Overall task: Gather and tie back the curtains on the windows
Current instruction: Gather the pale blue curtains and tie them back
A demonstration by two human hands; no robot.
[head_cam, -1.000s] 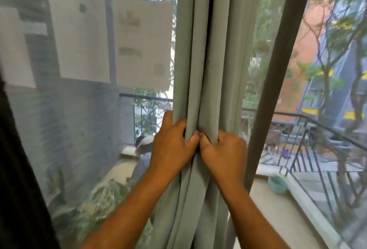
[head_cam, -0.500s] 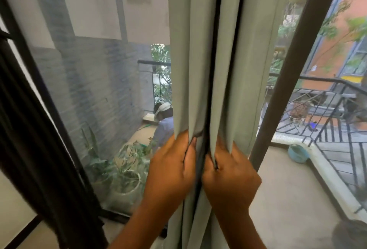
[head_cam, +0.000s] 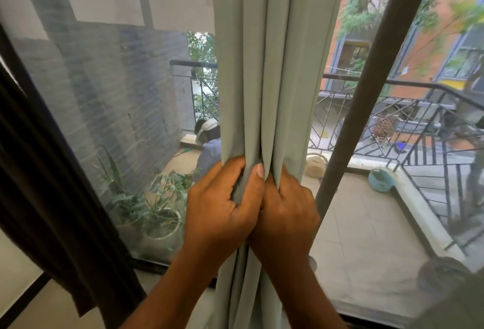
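Fingers of left hand point(head_cam: 222, 210) and right hand point(head_cam: 285, 213) curled around soft, pleated grey-green curtain point(head_cam: 262, 66).

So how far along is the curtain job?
Done: the green curtain is bunched into narrow folds. In hand: the left hand and right hand grip it side by side. Left: no tie is visible around it yet, and the dark curtain hangs loose.

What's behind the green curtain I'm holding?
Behind the curtain is the window glass, a balcony railing and a crouching person half hidden by the folds. Whatever sits directly behind the bunched fabric is covered.
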